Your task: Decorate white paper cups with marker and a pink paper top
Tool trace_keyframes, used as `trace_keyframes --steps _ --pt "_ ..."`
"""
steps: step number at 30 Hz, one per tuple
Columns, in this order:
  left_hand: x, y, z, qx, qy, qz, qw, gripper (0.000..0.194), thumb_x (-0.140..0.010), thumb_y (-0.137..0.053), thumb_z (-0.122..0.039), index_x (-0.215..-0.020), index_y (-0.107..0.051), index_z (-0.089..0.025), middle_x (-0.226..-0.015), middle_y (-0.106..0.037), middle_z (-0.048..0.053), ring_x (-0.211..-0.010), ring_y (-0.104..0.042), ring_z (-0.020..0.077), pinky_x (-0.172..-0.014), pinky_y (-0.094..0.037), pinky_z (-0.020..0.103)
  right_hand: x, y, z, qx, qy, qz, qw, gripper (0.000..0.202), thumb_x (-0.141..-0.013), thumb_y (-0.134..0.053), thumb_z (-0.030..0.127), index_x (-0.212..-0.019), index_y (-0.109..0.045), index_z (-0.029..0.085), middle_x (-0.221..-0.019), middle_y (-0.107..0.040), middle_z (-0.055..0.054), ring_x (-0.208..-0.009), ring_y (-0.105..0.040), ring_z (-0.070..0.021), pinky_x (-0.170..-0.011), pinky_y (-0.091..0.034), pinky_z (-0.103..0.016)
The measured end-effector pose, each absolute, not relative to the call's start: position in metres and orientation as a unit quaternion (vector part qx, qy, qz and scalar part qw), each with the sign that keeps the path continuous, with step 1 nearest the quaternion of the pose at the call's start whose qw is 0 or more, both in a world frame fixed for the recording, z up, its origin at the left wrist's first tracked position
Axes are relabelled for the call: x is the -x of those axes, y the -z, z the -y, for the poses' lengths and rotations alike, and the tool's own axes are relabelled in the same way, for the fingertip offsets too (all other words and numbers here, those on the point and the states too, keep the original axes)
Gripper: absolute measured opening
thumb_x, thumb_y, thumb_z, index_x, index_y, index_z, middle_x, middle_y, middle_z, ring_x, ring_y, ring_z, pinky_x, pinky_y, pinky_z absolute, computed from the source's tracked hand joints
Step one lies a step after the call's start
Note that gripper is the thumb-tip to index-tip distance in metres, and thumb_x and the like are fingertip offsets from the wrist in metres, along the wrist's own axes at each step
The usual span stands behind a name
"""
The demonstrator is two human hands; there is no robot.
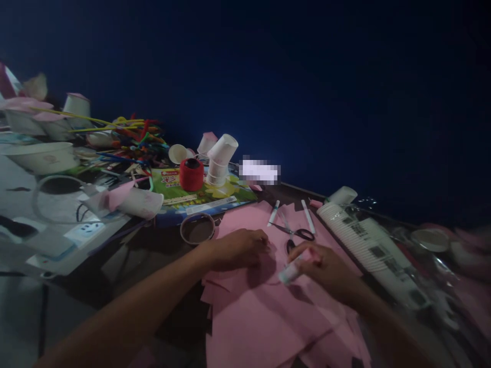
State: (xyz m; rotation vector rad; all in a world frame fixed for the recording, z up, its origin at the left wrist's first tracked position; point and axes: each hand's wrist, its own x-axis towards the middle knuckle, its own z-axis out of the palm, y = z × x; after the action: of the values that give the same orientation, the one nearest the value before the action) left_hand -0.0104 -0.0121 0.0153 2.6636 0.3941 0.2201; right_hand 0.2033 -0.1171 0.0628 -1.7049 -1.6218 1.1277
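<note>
My right hand [320,263] is closed around a glue stick [290,272], a short white tube with a greenish end tilted down to the left; a bit of pink shows at the fingers. My left hand [243,248] rests low over the pink paper sheets [245,327], its fingers curled together. Whatever may be between those fingertips is hidden. Just beyond both hands, scissors [293,232] with black handles lie on the paper, beside two white pens or tubes [308,217], [273,213].
Behind my left hand are a tape roll [197,228], red yarn [191,175] and stacked paper cups [219,158] on a colourful packet [207,202]. Pipe cleaners [141,135] pile up at the left. A sleeve of paper cups [356,237] lies at the right.
</note>
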Motion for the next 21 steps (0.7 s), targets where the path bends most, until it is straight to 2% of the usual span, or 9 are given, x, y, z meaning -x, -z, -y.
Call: trace_keyframes --steps 2,4,7,10,15,18,20,21 --pt "0.008 -0.014 0.012 -0.960 -0.065 -0.153 0.224 0.026 -0.078 -0.064 -0.028 -0.103 -0.066 -0.020 -0.121 -0.057 0.007 -0.103 -0.059 0.0217 -0.091 -0.045 0.030 -0.211 -0.068 0.114 0.651 -0.375 0.572 0.330 0.020 -0.080 -0.055 0.034 -0.085 -0.063 0.017 -0.056 -0.052 0.004 -0.051 -0.043 -0.0102 -0.049 -0.033 -0.022" --pt "0.007 -0.013 0.011 -0.958 -0.066 -0.158 0.229 0.031 -0.075 -0.067 -0.028 -0.105 -0.066 -0.020 -0.122 -0.057 0.007 -0.104 -0.059 0.0226 -0.092 -0.045 0.030 -0.210 -0.067 0.110 0.662 -0.342 0.562 0.359 0.021 -0.080 -0.056 0.036 -0.087 -0.064 0.017 -0.056 -0.052 0.004 -0.051 -0.041 -0.0103 -0.049 -0.032 -0.022" --pt "0.009 -0.012 0.010 -0.960 -0.086 -0.134 0.231 0.030 -0.079 -0.060 -0.021 -0.109 -0.064 -0.022 -0.120 -0.058 0.006 -0.105 -0.058 0.0212 -0.093 -0.044 0.030 -0.198 -0.053 0.106 0.650 -0.362 0.584 0.325 0.018 -0.078 -0.055 0.033 -0.086 -0.063 0.018 -0.071 -0.062 0.000 -0.055 -0.046 -0.0107 -0.052 -0.035 -0.023" --pt "0.012 -0.013 0.010 -0.965 -0.098 -0.103 0.222 0.020 -0.084 -0.054 -0.020 -0.100 -0.065 -0.020 -0.116 -0.058 0.006 -0.104 -0.057 0.0196 -0.092 -0.043 0.029 -0.188 -0.040 0.110 0.655 -0.366 0.594 0.292 0.017 -0.078 -0.054 0.032 -0.085 -0.063 0.018 -0.083 -0.064 -0.002 -0.057 -0.048 -0.0108 -0.052 -0.037 -0.023" --pt "0.014 -0.014 0.011 -0.959 -0.097 -0.133 0.229 0.030 -0.086 -0.053 -0.030 -0.115 -0.060 -0.022 -0.120 -0.056 0.007 -0.102 -0.059 0.0206 -0.090 -0.044 0.030 -0.202 -0.049 0.119 0.648 -0.392 0.607 0.239 0.014 -0.077 -0.056 0.030 -0.081 -0.063 0.018 -0.067 -0.059 0.001 -0.056 -0.048 -0.0107 -0.052 -0.036 -0.022" --pt "0.011 -0.014 0.011 -0.960 -0.071 -0.141 0.231 0.028 -0.082 -0.059 -0.027 -0.110 -0.063 -0.021 -0.121 -0.056 0.007 -0.103 -0.059 0.0216 -0.092 -0.044 0.030 -0.211 -0.061 0.115 0.652 -0.390 0.575 0.304 0.018 -0.077 -0.056 0.032 -0.082 -0.063 0.017 -0.059 -0.055 0.002 -0.048 -0.040 -0.0090 -0.047 -0.031 -0.022" --pt "0.009 -0.013 0.011 -0.958 -0.060 -0.156 0.234 0.030 -0.078 -0.063 -0.026 -0.108 -0.064 -0.020 -0.121 -0.057 0.007 -0.102 -0.059 0.0222 -0.091 -0.045 0.031 -0.208 -0.063 0.110 0.647 -0.367 0.569 0.350 0.020 -0.078 -0.055 0.035 -0.085 -0.063 0.017 -0.059 -0.054 0.002 -0.050 -0.041 -0.0096 -0.049 -0.033 -0.022" --pt "0.008 -0.013 0.010 -0.957 -0.061 -0.161 0.235 0.032 -0.077 -0.064 -0.025 -0.108 -0.063 -0.020 -0.122 -0.057 0.007 -0.102 -0.059 0.0224 -0.091 -0.045 0.031 -0.205 -0.061 0.107 0.648 -0.359 0.576 0.345 0.020 -0.079 -0.055 0.034 -0.085 -0.063 0.017 -0.060 -0.055 0.002 -0.052 -0.043 -0.0101 -0.050 -0.034 -0.022"
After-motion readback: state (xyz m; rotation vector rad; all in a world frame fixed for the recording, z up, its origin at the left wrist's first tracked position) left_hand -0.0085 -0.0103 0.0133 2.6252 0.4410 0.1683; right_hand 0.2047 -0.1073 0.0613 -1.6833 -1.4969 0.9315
